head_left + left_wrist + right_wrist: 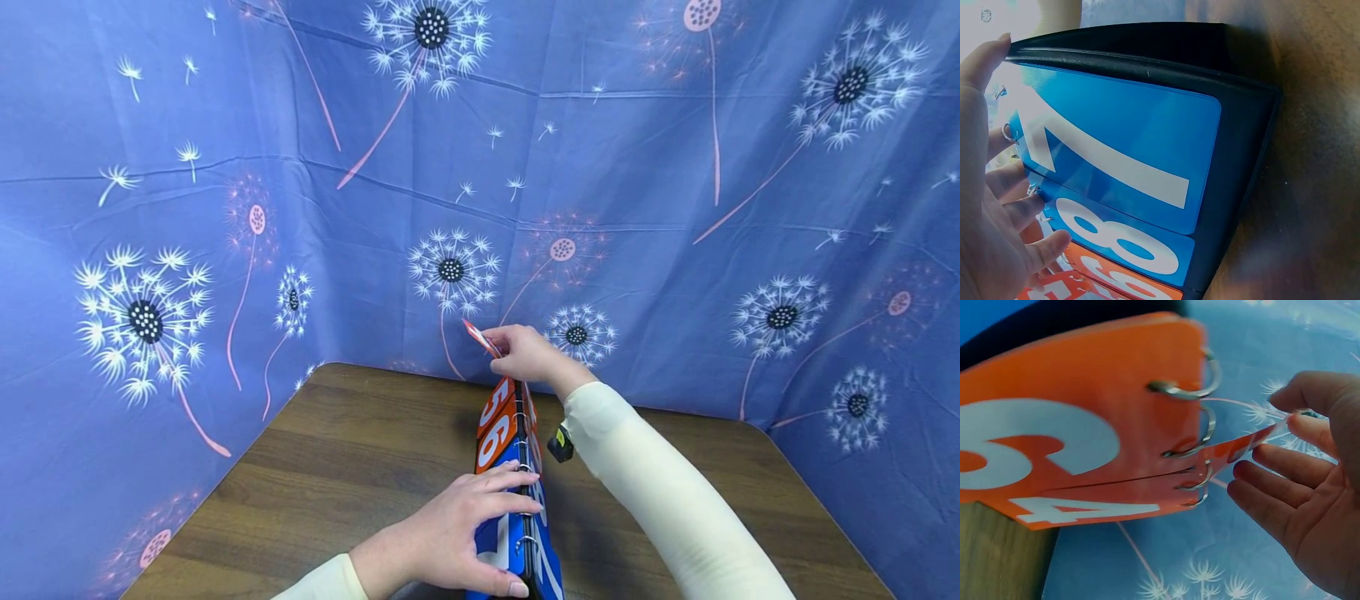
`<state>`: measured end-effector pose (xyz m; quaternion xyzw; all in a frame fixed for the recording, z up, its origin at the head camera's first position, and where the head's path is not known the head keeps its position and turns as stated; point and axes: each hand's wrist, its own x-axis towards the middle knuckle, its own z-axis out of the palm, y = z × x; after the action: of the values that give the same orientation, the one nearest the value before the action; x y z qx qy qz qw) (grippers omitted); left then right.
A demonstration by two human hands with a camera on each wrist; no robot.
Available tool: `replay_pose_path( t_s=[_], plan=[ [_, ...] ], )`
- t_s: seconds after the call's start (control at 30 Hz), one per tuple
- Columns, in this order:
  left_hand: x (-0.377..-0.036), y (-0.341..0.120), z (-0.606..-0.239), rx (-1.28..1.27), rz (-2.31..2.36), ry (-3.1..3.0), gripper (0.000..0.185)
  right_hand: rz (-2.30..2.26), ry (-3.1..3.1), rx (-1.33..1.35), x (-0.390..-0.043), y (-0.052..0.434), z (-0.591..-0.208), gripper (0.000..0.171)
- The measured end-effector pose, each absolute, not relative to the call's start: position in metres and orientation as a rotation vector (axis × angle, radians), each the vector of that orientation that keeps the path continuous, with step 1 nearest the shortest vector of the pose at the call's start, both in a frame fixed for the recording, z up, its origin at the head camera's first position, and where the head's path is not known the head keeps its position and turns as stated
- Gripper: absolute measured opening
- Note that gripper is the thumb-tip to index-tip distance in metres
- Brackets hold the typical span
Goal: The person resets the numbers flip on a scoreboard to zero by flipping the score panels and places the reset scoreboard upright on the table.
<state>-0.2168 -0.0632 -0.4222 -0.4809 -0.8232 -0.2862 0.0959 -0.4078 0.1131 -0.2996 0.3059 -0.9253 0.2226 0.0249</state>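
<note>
The right hand [528,354] pinches the top edge of a thin orange card [1244,445] between thumb and forefinger, its other fingers loosely spread, and holds it lifted off the metal rings [1200,440], seemingly to turn it over them. The left hand [457,533] lies with its fingers fairly straight across the top of the flip scoreboard [517,483], thumb against the near side, apparently to steady it. That scoreboard stands upright on the table [337,467], about midway between the left and right edges, with orange numbers farther away and blue numbers [1116,162] nearer. A blue dandelion cloth [225,208] hangs behind and at both sides.
</note>
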Motion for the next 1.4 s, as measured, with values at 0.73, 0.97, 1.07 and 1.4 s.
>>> replay_pose_path(
  t_s=[0.73,0.97,1.07,1.4],
  plan=[
    [-0.219,-0.063,-0.423,-1.441,-0.848,-2.439,0.067,0.287,-3.009,0.95,-0.414,0.126,-0.321,0.02],
    [-0.218,-0.064,-0.422,-1.439,-0.902,-2.476,0.066,0.223,-3.021,0.927,-0.417,0.127,-0.326,0.016],
    [-0.219,-0.064,-0.422,-1.46,-0.905,-2.473,0.065,0.23,-3.05,0.894,-0.418,0.128,-0.327,0.017],
    [-0.22,-0.063,-0.423,-1.461,-0.875,-2.453,0.065,0.294,-3.085,0.936,-0.418,0.13,-0.325,0.018]
  ],
)
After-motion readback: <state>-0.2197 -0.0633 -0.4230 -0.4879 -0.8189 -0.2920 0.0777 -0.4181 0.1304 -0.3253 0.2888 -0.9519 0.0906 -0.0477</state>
